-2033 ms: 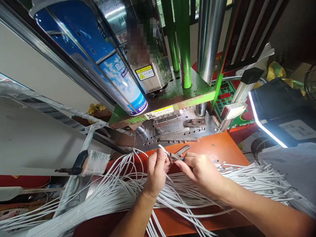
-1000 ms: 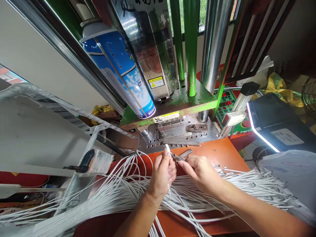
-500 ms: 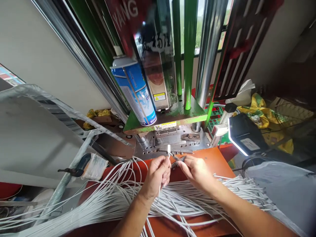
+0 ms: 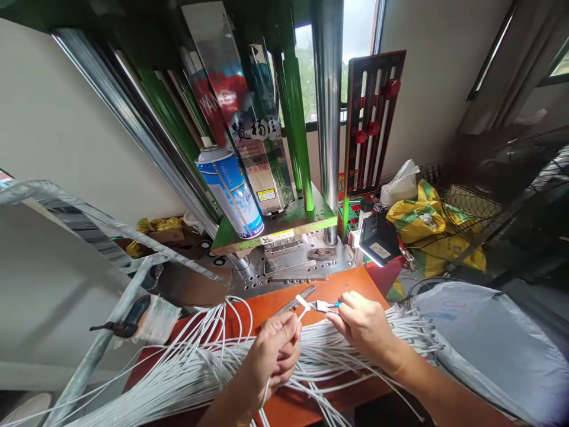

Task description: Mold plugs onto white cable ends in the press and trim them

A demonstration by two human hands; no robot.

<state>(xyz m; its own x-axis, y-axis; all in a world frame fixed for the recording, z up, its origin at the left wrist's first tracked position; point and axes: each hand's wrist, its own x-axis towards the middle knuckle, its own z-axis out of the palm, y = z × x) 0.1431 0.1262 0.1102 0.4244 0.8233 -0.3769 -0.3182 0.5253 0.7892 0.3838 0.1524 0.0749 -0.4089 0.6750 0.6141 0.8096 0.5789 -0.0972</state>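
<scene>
My left hand pinches a white cable whose white plug end sticks up past the fingertips. My right hand is closed round a small cutting tool with a blue part at its grip, and the metal tip of the tool touches or nearly touches the plug end. Behind the plug, a metal strip lies slanted on the orange table. A large bundle of white cables runs across the table beneath both hands.
A green press with a steel base plate stands behind the hands. A blue spray can rests on its ledge. To the right are a black lamp, yellow sacks and a white bag; a metal frame stands left.
The view has shifted. The right hand has moved away from the metal bars of the press, and the tool with the blue part now shows at the plug, with the slanted strip visible behind it.
</scene>
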